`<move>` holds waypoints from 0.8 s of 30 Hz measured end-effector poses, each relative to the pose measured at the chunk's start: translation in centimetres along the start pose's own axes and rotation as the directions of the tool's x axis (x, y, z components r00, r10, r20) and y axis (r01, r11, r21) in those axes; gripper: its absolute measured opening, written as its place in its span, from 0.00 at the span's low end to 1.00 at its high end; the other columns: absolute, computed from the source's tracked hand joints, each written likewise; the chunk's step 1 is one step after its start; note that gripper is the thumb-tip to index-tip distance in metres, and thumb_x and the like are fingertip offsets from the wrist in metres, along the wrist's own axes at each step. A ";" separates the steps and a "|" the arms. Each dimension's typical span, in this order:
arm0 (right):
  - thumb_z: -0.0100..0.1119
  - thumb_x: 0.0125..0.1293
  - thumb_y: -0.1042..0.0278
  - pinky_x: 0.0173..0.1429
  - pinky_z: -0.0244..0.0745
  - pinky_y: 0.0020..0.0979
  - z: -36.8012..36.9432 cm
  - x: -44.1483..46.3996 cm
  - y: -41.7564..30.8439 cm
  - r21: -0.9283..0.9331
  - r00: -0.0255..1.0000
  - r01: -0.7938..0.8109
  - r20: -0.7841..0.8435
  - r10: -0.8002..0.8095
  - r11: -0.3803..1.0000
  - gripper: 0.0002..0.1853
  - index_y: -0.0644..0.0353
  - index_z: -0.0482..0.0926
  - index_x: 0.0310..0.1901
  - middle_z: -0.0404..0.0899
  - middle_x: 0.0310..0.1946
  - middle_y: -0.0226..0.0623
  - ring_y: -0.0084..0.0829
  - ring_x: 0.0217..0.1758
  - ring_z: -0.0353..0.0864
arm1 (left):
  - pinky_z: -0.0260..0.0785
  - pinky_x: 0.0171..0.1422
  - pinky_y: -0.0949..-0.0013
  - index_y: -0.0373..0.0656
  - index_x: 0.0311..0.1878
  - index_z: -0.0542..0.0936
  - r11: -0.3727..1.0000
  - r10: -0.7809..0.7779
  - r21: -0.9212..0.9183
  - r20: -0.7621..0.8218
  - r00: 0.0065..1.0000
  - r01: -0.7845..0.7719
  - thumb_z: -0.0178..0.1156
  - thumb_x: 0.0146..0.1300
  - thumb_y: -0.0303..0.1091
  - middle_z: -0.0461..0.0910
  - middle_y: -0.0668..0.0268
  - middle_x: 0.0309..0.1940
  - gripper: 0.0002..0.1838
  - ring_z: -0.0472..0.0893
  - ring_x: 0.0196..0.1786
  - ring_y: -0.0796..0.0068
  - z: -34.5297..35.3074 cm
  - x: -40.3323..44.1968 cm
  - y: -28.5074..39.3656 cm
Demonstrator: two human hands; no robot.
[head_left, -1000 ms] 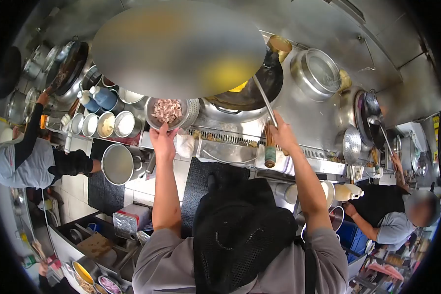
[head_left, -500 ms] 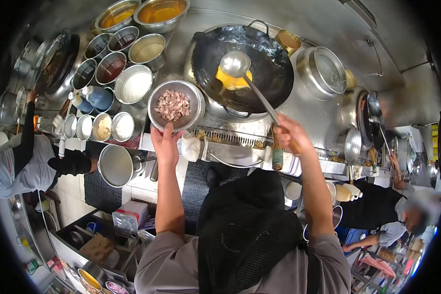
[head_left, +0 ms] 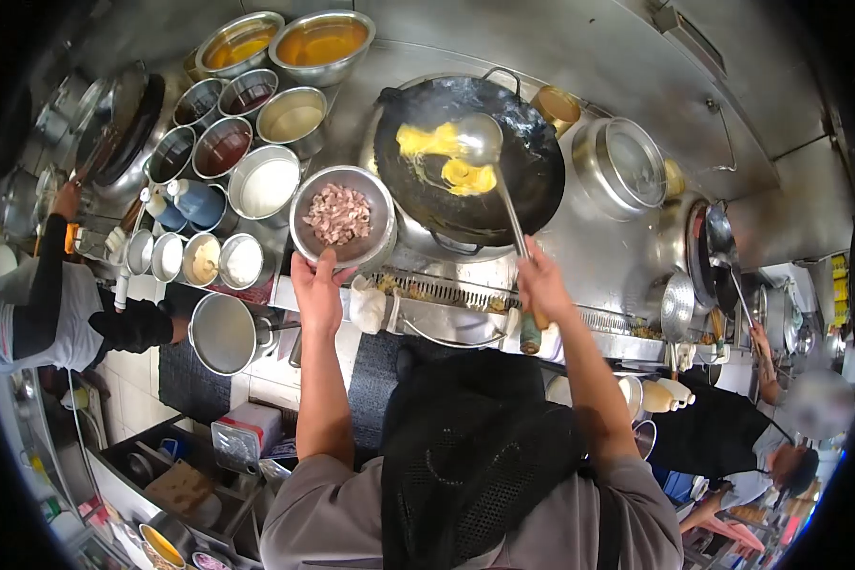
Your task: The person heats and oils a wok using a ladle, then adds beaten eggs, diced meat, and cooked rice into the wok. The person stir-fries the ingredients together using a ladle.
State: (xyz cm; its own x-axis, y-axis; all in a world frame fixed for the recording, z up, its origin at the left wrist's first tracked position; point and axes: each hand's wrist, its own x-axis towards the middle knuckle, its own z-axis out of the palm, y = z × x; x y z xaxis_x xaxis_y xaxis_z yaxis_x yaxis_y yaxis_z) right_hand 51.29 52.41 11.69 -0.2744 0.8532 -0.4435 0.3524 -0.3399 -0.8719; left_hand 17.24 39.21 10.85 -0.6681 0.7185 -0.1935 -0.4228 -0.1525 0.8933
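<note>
My left hand (head_left: 319,293) grips the near rim of a metal bowl (head_left: 378,237), thumb on top. Chopped pinkish meat (head_left: 337,214) lies inside it. My right hand (head_left: 543,281) is wrapped around the handle of a long ladle (head_left: 480,140), whose round head is down in a black wok (head_left: 534,180). Beside and below the ladle head, yellow egg (head_left: 427,140) is spread in broken, ragged pieces. Faint steam rises at the wok's back. The bowl is just left of the wok.
Left of the bowl stand several metal containers of sauces and powders, including a white powder tub (head_left: 264,182). A steel pot (head_left: 627,161) is right of the wok. A skimmer (head_left: 676,309) rests further right. Co-workers stand at woks on both sides, one with a dark sleeve (head_left: 49,275).
The ladle head has shifted right and slightly down in the wok. The egg, one patch before, is now spread and broken up. My left hand still holds the bowl in nearly the same place.
</note>
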 end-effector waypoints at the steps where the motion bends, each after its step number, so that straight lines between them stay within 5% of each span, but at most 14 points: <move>1: 0.52 0.73 0.63 0.20 0.73 0.32 0.1 -0.2 2.7 -0.330 0.966 0.234 -0.030 -0.258 0.914 0.30 0.59 0.58 0.73 0.79 0.27 0.44 0.27 0.18 0.77 | 0.81 0.45 0.66 0.39 0.51 0.69 1.000 -0.005 0.005 0.020 1.000 0.005 0.56 0.69 0.26 0.76 0.64 0.47 0.10 0.79 0.44 0.74 0.4 0.1 0.3; 2: 0.53 0.72 0.63 0.22 0.75 0.33 0.2 -0.4 5.5 -0.650 0.865 0.345 -0.059 -0.498 0.677 0.32 0.60 0.55 0.74 0.81 0.29 0.47 0.30 0.20 0.80 | 0.81 0.45 0.66 0.39 0.51 0.69 1.000 -0.013 0.011 0.041 0.999 0.012 0.56 0.69 0.26 0.76 0.64 0.47 0.11 0.79 0.45 0.73 0.8 0.1 0.5; 3: 0.53 0.71 0.64 0.25 0.77 0.33 0.9 -3.0 4.5 -0.694 0.904 0.276 -0.049 -0.426 0.665 0.34 0.61 0.54 0.74 0.82 0.31 0.50 0.33 0.21 0.82 | 0.82 0.45 0.66 0.39 0.51 0.69 1.000 -0.011 0.004 0.041 0.999 0.011 0.56 0.69 0.26 0.76 0.63 0.48 0.10 0.80 0.46 0.73 1.5 -0.1 0.8; 5: 0.53 0.72 0.65 0.24 0.76 0.31 2.8 -8.5 -4.9 -0.409 0.996 -0.086 -0.042 0.075 0.908 0.33 0.63 0.54 0.74 0.81 0.29 0.46 0.32 0.18 0.80 | 0.82 0.46 0.65 0.38 0.50 0.69 1.000 -0.013 0.025 0.047 0.999 0.012 0.55 0.69 0.26 0.76 0.62 0.48 0.10 0.80 0.46 0.72 2.4 0.5 0.0; 6: 0.53 0.72 0.65 0.24 0.76 0.31 1.4 -7.1 -4.8 -0.395 0.995 -0.096 -0.053 0.082 0.913 0.33 0.63 0.54 0.74 0.81 0.29 0.46 0.32 0.18 0.80 | 0.82 0.46 0.64 0.38 0.50 0.69 0.999 -0.020 0.045 0.049 0.999 0.017 0.55 0.69 0.26 0.76 0.61 0.49 0.10 0.80 0.47 0.72 2.9 0.9 -0.6; 7: 0.52 0.73 0.64 0.21 0.73 0.31 -0.8 -5.4 -3.9 -0.025 0.987 -0.147 0.064 0.148 0.989 0.32 0.62 0.55 0.74 0.79 0.26 0.43 0.31 0.16 0.78 | 0.82 0.46 0.64 0.38 0.50 0.69 0.998 -0.031 0.058 0.064 0.997 0.027 0.55 0.69 0.26 0.76 0.61 0.49 0.10 0.80 0.47 0.72 3.6 1.2 -1.2; 9: 0.51 0.75 0.62 0.16 0.64 0.27 -3.3 -1.8 -2.8 0.552 0.941 -0.312 0.291 0.173 0.773 0.30 0.59 0.57 0.74 0.72 0.19 0.30 0.24 0.13 0.70 | 0.81 0.46 0.66 0.38 0.54 0.70 0.996 -0.021 0.090 0.080 0.997 0.014 0.55 0.67 0.26 0.76 0.60 0.51 0.13 0.81 0.48 0.70 5.6 2.0 -2.3; 10: 0.51 0.75 0.62 0.16 0.64 0.27 -3.1 -1.1 -2.1 0.554 0.942 -0.308 0.290 0.167 0.774 0.30 0.59 0.57 0.74 0.72 0.19 0.30 0.24 0.13 0.70 | 0.81 0.46 0.66 0.38 0.54 0.70 0.996 -0.016 0.089 0.083 0.996 0.009 0.55 0.67 0.26 0.76 0.60 0.51 0.13 0.81 0.48 0.70 6.5 2.4 -3.0; 12: 0.53 0.73 0.62 0.23 0.72 0.32 -1.7 1.1 -0.1 0.084 0.998 -0.019 0.054 0.015 0.996 0.30 0.59 0.58 0.73 0.78 0.22 0.41 0.36 0.18 0.77 | 0.83 0.41 0.65 0.37 0.47 0.69 0.992 0.027 0.121 0.109 0.994 -0.040 0.56 0.67 0.25 0.74 0.60 0.45 0.09 0.79 0.45 0.70 8.6 3.3 -4.1; 14: 0.55 0.69 0.66 0.35 0.77 0.43 -2.4 1.8 3.2 -0.479 0.955 0.234 -0.051 -0.293 0.846 0.32 0.57 0.59 0.73 0.81 0.28 0.55 0.54 0.28 0.81 | 0.82 0.36 0.70 0.36 0.46 0.68 0.987 0.061 0.143 0.100 0.993 -0.075 0.57 0.64 0.23 0.73 0.59 0.43 0.10 0.79 0.43 0.70 10.7 4.2 -5.0; 16: 0.57 0.65 0.68 0.45 0.75 0.53 -4.3 -0.3 2.3 -0.655 0.910 0.222 -0.128 -0.395 0.722 0.33 0.53 0.61 0.72 0.79 0.33 0.64 0.65 0.38 0.79 | 0.80 0.42 0.65 0.34 0.46 0.69 0.855 0.172 0.487 0.059 0.983 -0.178 0.56 0.59 0.19 0.73 0.55 0.44 0.12 0.79 0.43 0.63 11.6 6.9 -8.0; 18: 0.56 0.63 0.71 0.45 0.74 0.55 -7.6 -2.0 2.6 -0.674 0.870 0.326 -0.060 -0.489 0.663 0.33 0.48 0.63 0.71 0.80 0.33 0.59 0.61 0.37 0.81 | 0.75 0.56 0.54 0.33 0.50 0.73 0.310 0.644 0.697 0.346 0.682 -0.646 0.53 0.56 0.16 0.75 0.51 0.49 0.16 0.77 0.45 0.54 14.1 8.8 -8.6; 19: 0.56 0.63 0.71 0.44 0.75 0.55 -9.1 -2.6 2.7 -0.715 0.866 0.324 -0.040 -0.499 0.620 0.33 0.46 0.64 0.71 0.80 0.33 0.56 0.59 0.36 0.81 | 0.67 0.64 0.54 0.33 0.48 0.74 0.315 0.650 0.679 0.354 0.672 -0.663 0.53 0.53 0.16 0.72 0.48 0.55 0.17 0.75 0.53 0.46 15.8 9.2 -8.6; 24: 0.53 0.61 0.76 0.40 0.78 0.52 -15.2 -5.8 2.3 -0.870 0.928 0.187 0.005 -0.372 0.456 0.33 0.38 0.67 0.69 0.79 0.37 0.45 0.53 0.34 0.82 | 0.71 0.61 0.57 0.38 0.46 0.75 0.164 0.528 0.746 0.486 0.696 -0.645 0.56 0.51 0.16 0.69 0.53 0.64 0.17 0.75 0.61 0.47 20.3 11.5 -9.2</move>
State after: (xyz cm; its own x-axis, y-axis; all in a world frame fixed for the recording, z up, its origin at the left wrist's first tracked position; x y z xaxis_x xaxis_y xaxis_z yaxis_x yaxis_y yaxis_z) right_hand 67.25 52.71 15.41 -0.3901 0.9165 -0.0886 0.8879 0.3489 -0.3000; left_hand 25.85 62.63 8.59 -0.3906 0.7497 0.5342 0.8188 0.0177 0.5738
